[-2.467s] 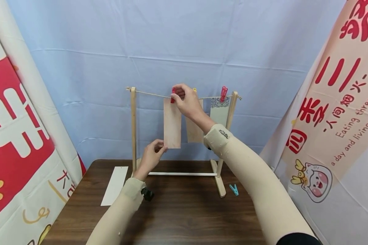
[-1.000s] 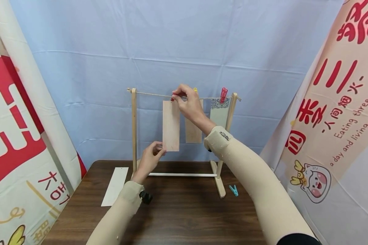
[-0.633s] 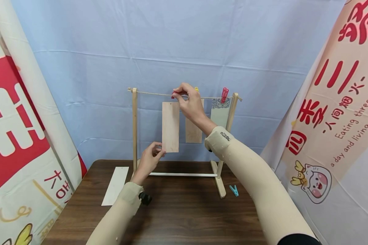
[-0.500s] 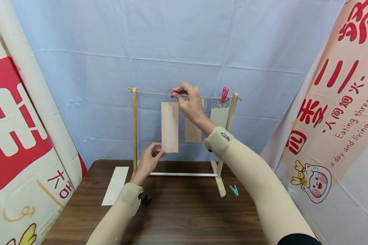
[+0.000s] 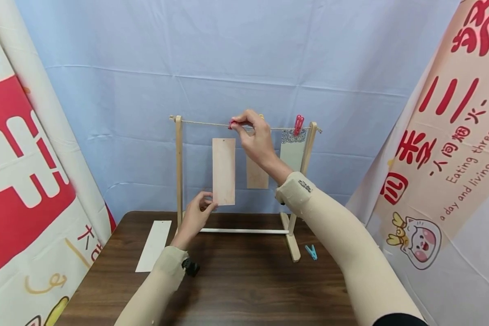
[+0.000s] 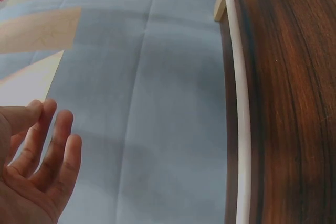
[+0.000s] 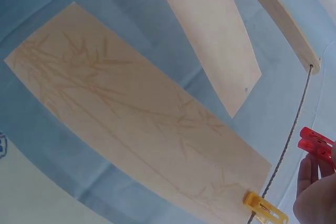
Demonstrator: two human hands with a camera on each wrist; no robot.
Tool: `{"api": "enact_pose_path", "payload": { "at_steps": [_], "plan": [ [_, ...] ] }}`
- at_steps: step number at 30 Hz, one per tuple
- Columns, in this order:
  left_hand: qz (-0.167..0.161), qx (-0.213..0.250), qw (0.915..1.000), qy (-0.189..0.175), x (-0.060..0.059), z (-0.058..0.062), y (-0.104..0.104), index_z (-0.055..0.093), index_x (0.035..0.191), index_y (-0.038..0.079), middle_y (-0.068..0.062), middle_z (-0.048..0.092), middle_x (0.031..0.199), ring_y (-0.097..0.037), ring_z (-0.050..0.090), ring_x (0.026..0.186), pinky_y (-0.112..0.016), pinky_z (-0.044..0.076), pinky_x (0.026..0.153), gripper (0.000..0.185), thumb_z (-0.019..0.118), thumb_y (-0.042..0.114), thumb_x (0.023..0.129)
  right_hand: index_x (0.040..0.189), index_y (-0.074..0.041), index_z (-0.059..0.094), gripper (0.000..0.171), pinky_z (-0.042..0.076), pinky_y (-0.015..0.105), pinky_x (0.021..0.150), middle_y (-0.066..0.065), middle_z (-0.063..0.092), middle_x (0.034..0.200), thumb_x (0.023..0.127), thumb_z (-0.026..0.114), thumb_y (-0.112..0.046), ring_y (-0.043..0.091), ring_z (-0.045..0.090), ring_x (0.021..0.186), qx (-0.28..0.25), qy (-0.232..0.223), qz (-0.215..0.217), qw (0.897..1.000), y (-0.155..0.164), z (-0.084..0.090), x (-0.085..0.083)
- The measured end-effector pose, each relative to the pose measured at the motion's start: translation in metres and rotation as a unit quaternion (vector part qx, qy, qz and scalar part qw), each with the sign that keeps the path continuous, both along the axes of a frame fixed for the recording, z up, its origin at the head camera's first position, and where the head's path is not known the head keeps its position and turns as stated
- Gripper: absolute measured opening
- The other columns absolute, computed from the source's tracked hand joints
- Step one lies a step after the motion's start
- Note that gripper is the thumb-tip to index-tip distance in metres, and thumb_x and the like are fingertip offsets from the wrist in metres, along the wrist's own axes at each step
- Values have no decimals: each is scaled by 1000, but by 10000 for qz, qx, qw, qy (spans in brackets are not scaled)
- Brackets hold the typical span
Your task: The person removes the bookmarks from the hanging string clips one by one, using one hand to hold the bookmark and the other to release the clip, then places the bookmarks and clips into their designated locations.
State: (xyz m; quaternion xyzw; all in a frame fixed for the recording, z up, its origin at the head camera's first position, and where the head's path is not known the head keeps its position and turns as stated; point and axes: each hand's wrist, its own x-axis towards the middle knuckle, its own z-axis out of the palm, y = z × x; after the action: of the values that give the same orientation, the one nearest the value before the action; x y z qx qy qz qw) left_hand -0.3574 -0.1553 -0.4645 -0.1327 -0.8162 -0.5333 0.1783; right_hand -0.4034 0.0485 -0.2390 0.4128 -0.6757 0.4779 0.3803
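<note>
A plain tan card (image 5: 223, 171) stands upright just below the string (image 5: 203, 123) of a wooden rack (image 5: 178, 172), its top edge free of the line. My left hand (image 5: 197, 213) pinches its bottom left corner; the left wrist view shows the fingers (image 6: 50, 150) beside the card's pale edge (image 6: 26, 85). My right hand (image 5: 254, 138) is up at the string and pinches a red clip (image 5: 232, 123), which the right wrist view shows at its fingertips (image 7: 316, 145).
A bamboo-print card (image 7: 136, 124) hangs from a yellow clip (image 7: 265, 209). A blue-patterned card (image 5: 291, 151) hangs under a pink clip (image 5: 298, 125). On the brown table (image 5: 248, 280) lie a white card (image 5: 154, 245) and a teal clip (image 5: 310, 251). Banners stand on both sides.
The tan card has come off the string and sunk a little down and to the left in my left hand. My right hand stays at the string with the red clip.
</note>
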Motion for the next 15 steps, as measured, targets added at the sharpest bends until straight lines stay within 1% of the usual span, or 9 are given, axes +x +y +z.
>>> {"api": "enact_pose_path", "payload": {
  "at_steps": [1,2,4,7,11,15],
  "plan": [
    [8,-6,10000,-5,1,-1,-1,67,126,9,-8,81,100,-28,74,88,-33,55,77,24,74,12,104,106,4,73,11,57,44,98,19,73,105,96,78,3,32,72,100,33,-20,28,10000,1,-1,1],
    [20,-17,10000,4,1,-1,-1,67,126,9,-8,81,100,-25,73,87,-33,55,77,24,74,13,104,107,3,73,12,57,43,98,18,72,105,96,77,3,31,71,101,63,-37,31,10000,2,-2,1],
    [44,-21,10000,7,2,-3,-3,67,126,9,-8,81,99,-20,73,85,-33,55,77,25,75,14,103,109,3,73,13,57,41,99,17,72,106,97,77,2,30,71,103,115,-45,30,9999,4,-5,2],
    [64,-24,10000,24,3,-5,-4,67,127,9,-9,81,99,-19,72,84,-33,55,78,25,75,14,103,113,4,71,16,56,42,102,18,71,110,98,76,2,30,70,107,157,-60,49,9998,6,-9,3],
    [71,-9,10000,30,5,-6,-7,67,127,9,-11,81,100,-21,73,84,-32,54,77,25,74,13,104,116,6,68,21,55,44,104,21,70,114,97,76,3,34,69,109,81,-173,89,9998,8,-12,6],
    [128,-32,9999,77,8,-8,-8,67,126,7,-11,81,97,-30,73,84,-29,52,74,24,74,11,103,120,10,65,26,55,46,104,25,69,115,96,75,9,37,69,109,28,-362,3,9993,9,-17,10]
  ]
}}
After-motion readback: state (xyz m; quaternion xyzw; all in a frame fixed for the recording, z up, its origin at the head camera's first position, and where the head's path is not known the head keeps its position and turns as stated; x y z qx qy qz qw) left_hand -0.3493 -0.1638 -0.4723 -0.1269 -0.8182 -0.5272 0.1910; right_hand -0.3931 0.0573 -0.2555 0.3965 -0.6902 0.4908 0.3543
